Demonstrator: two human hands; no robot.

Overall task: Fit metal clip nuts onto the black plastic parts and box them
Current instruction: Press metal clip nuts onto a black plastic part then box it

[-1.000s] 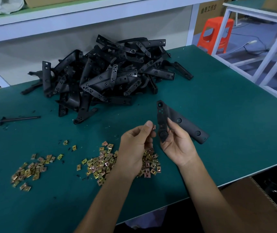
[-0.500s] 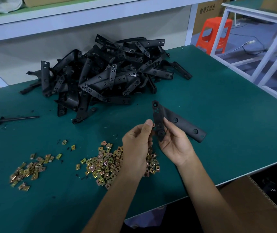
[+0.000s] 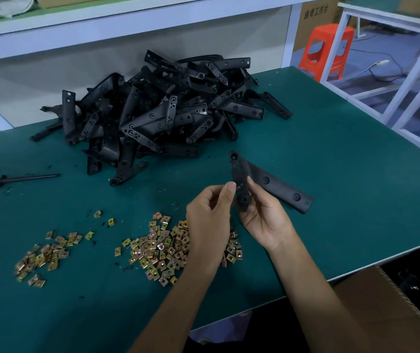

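Black plastic part [image 3: 280, 187] gripped in right hand [image 3: 265, 222], left hand [image 3: 207, 217] curled, pinching its edge

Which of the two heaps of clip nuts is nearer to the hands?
The larger heap, partly hidden behind the left hand. The smaller heap lies apart, farther to the left.
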